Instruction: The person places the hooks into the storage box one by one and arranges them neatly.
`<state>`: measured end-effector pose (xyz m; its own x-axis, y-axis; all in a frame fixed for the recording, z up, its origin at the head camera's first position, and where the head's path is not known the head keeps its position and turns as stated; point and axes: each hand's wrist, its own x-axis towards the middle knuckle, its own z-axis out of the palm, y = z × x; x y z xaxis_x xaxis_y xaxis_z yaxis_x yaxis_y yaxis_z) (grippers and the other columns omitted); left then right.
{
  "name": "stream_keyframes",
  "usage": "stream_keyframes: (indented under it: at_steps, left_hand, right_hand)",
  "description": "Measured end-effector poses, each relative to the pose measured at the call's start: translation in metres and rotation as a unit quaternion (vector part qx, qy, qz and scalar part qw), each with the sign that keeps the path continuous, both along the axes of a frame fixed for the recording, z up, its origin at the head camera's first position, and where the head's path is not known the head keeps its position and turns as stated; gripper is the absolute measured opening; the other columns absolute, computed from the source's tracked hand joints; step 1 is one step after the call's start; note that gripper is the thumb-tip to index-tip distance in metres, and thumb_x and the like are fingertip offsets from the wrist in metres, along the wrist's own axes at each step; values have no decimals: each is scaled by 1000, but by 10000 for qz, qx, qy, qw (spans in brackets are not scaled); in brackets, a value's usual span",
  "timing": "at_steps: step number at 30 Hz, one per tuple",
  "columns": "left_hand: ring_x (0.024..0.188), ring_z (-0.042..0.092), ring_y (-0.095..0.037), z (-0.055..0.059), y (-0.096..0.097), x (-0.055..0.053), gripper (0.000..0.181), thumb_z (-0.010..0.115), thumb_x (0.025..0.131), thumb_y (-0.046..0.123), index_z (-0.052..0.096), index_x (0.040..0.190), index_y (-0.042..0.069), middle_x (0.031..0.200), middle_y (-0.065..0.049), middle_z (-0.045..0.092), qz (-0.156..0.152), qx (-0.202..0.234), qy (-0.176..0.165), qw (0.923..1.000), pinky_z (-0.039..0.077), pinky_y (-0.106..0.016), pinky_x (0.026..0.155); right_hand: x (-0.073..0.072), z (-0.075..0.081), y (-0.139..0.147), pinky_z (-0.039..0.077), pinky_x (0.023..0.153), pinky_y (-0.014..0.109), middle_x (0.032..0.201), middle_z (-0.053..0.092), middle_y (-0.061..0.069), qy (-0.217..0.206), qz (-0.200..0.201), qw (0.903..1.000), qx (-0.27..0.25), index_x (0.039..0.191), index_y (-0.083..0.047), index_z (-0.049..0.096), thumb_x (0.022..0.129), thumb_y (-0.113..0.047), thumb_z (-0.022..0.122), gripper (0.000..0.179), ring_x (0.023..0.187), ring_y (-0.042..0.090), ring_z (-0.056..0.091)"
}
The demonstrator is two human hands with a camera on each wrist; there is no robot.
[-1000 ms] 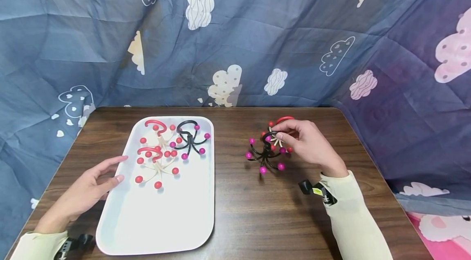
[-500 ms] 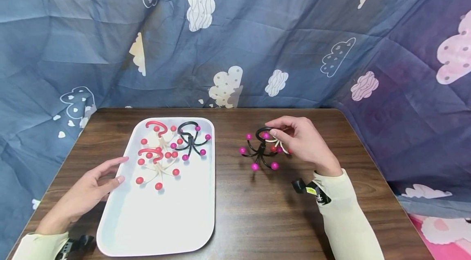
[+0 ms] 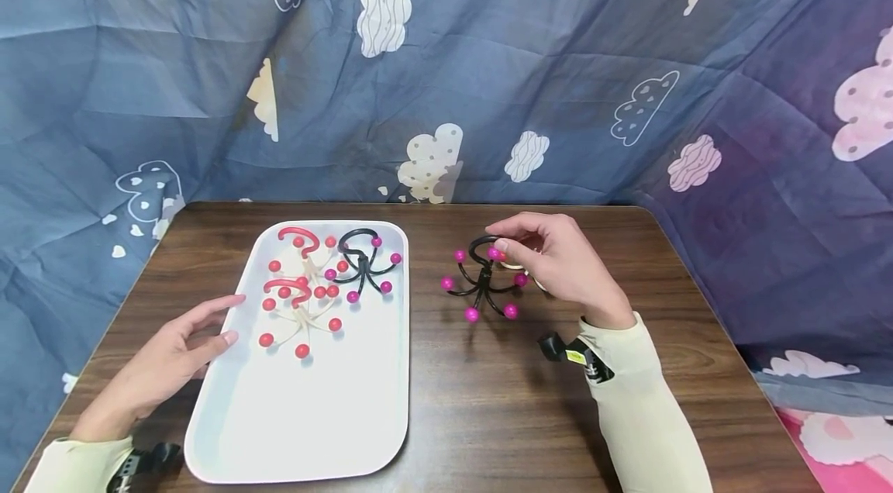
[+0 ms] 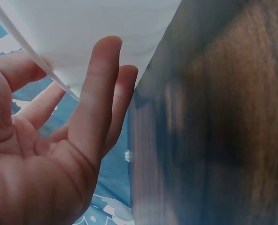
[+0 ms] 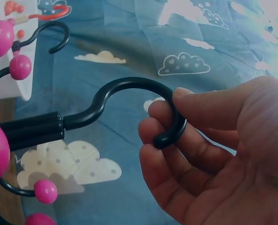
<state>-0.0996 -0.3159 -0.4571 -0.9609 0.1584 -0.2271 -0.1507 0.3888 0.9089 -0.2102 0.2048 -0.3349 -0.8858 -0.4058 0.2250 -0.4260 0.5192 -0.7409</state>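
Note:
My right hand (image 3: pixel 558 268) pinches the curved hook of a black multi-arm hanger (image 3: pixel 484 276) with pink ball tips. In the right wrist view, thumb and fingers meet around the end of that black hook (image 5: pixel 134 83). The hanger is held upright right of a white tray (image 3: pixel 293 415), its arms spread out. My left hand (image 3: pixel 163 361) touches the tray's left rim with fingers fairly straight; the left wrist view shows fingertips along its outer wall (image 4: pixel 68 28). Behind my right hand, a cream hanger (image 3: pixel 515 267) is mostly hidden.
Inside the tray lie two cream hangers with red hooks and red balls, a nearer one (image 3: pixel 301 316) and a farther one (image 3: pixel 311 270), beside another black hanger (image 3: pixel 363 264). A brown wooden table (image 3: pixel 474 415) bears everything; a blue cloud-patterned cloth (image 3: pixel 314 90) hangs behind.
My right hand has moved left with the black hanger, toward the tray and away from the cream hanger. The left hand and tray look unchanged.

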Motion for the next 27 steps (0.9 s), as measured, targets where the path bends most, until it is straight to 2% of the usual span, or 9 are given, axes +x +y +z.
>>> stream_keyframes:
  at_steps: [5,10,13,17,27]
  left_hand:
    - [102,74,-12,-2,1,2,66,62,109,24,31,166,9,146,-34,49,-35,65,14,10000,67,-44,75]
    - [102,75,-12,-2,1,1,66,62,109,24,31,165,9,146,-35,48,-10,84,18,10000,67,-44,75]
    - [103,75,-13,-1,1,1,67,63,108,25,31,165,10,147,-34,48,25,63,-18,10000,67,-44,75]
    - [104,74,-14,-1,1,-1,67,63,109,26,31,165,10,146,-34,48,-15,76,-12,10000,67,-44,75]
    - [103,74,-13,-4,-1,-2,67,61,109,22,29,166,8,149,-36,46,-50,264,0,9996,67,-43,74]
  right_hand:
    - [1,5,-14,58,63,26,106,79,7,-221,99,9993,-284,118,-19,80,100,-16,74,19,72,17,71]
    - [2,12,-30,58,57,32,106,79,0,-201,241,9986,-424,117,-23,80,101,-18,74,18,63,23,67]
    - [3,17,-39,58,57,32,111,79,-3,-145,391,9979,-493,118,-22,80,101,-17,74,19,68,24,69]
    - [5,19,-51,57,61,27,115,79,-3,-89,566,9967,-570,118,-19,80,100,-13,74,20,78,19,72]
    - [5,15,-83,57,66,26,106,80,-1,-95,977,9931,-645,115,-12,81,98,-10,76,18,78,18,73]
